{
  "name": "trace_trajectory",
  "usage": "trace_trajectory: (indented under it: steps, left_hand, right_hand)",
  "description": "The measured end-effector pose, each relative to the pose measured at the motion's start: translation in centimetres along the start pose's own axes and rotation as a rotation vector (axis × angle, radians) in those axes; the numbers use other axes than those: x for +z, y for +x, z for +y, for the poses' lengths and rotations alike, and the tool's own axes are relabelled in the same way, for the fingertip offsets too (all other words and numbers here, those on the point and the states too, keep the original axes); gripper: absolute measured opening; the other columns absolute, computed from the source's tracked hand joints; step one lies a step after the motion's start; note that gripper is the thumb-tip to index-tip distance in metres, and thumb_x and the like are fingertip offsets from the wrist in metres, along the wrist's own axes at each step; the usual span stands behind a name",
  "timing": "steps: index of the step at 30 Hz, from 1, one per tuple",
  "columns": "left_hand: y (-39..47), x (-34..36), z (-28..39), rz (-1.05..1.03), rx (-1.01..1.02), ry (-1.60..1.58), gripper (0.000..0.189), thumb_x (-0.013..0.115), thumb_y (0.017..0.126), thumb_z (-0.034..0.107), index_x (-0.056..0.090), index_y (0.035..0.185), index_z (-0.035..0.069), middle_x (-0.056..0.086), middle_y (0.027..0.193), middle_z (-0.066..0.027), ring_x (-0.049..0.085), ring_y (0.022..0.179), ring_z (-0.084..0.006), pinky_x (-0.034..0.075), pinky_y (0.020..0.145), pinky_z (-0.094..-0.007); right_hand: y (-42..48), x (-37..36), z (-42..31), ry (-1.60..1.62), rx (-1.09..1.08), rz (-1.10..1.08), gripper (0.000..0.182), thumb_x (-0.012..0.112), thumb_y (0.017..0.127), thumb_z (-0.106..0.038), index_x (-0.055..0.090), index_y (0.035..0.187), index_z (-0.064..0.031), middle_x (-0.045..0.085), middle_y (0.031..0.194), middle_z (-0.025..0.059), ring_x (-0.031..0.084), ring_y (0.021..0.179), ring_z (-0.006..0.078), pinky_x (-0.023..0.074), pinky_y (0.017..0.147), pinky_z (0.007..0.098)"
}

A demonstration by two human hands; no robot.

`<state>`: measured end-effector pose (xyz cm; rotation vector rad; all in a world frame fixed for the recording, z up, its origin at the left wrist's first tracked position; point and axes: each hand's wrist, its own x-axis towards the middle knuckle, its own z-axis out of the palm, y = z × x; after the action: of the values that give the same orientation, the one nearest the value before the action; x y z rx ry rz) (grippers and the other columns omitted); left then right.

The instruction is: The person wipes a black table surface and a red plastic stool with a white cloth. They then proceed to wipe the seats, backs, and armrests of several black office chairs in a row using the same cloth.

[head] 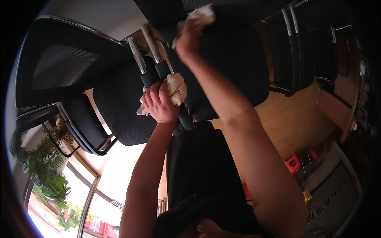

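My left hand (160, 102) grips a pale, crumpled cloth (176, 89) over the padded armrests between two black chairs. Chromed armrest tubes (137, 56) rise just beyond it. Higher up and to the right, my right hand (189, 40) holds another light cloth (202, 15), both blurred, at the lower backrest of the right chair. Below that hand lies the chair's black seat (232, 65). The left chair has a black textured seat (122, 104) and a mesh backrest (65, 59).
More black chairs stand at the left (86, 122) and right (290, 56). A green potted plant (49, 169) is at the lower left, near a metal rail (89, 205). Red-handled items (293, 163) and a board with writing (330, 193) lie at the lower right.
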<state>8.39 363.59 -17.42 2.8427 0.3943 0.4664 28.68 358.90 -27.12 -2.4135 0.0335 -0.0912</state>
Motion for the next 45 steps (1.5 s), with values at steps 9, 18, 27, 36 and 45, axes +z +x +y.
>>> trace_trajectory:
  steps: [9,18,27,36,45]
  left_hand:
    - [0.0,-0.4,-0.1,0.026,0.002,-0.055,0.043,0.069,0.075,0.016,0.062,0.118,0.012,0.059,0.116,-0.0079,0.056,0.114,-0.0306,0.04,0.102,-0.0483]
    - [0.5,-2.2,-0.7,0.064,0.005,-0.288,0.034,0.061,0.078,0.014,0.063,0.113,0.011,0.06,0.112,-0.0082,0.057,0.111,-0.0291,0.043,0.1,-0.0439]
    - [-15.2,-14.3,-19.8,0.069,-0.574,-0.667,0.073,0.075,0.067,0.002,0.052,0.136,0.009,0.06,0.115,-0.0124,0.059,0.11,-0.0372,0.051,0.094,-0.0433]
    - [-17.6,-24.3,-46.8,0.272,-0.87,-0.124,0.066,0.074,0.081,0.019,0.051,0.142,0.014,0.053,0.128,-0.0187,0.052,0.119,-0.0392,0.043,0.104,-0.0447]
    - [-31.7,-21.1,-44.7,0.04,-0.756,-0.357,0.052,0.071,0.08,0.009,0.062,0.131,0.016,0.058,0.118,-0.0125,0.057,0.104,-0.0352,0.049,0.092,-0.0427]
  right_hand:
    - [-20.7,-12.2,17.1,0.034,-0.357,-0.782,0.044,0.068,0.077,0.003,0.07,0.118,-0.0145,0.06,0.13,0.0115,0.058,0.116,0.0354,0.0501,0.098,0.0427]
    - [-19.6,-17.6,27.4,0.347,0.477,-0.401,0.05,0.064,0.082,-0.006,0.057,0.132,-0.0007,0.056,0.126,0.0196,0.059,0.115,0.0287,0.051,0.095,0.038]
    - [-20.5,-11.8,-12.4,0.276,-0.478,-0.2,0.05,0.057,0.089,0.008,0.052,0.138,-0.0014,0.049,0.134,0.0183,0.053,0.125,0.0324,0.0448,0.106,0.0427]
    - [-36.5,12.9,-40.3,0.426,-0.94,-0.479,0.056,0.063,0.076,0.007,0.066,0.127,-0.0173,0.054,0.128,0.0116,0.048,0.119,0.0365,0.0392,0.106,0.0463]
    - [-41.5,25.9,-43.6,-0.179,-0.956,-0.223,0.048,0.071,0.078,-0.006,0.068,0.117,-0.0345,0.051,0.13,-0.002,0.045,0.12,0.0339,0.0426,0.104,0.0457]
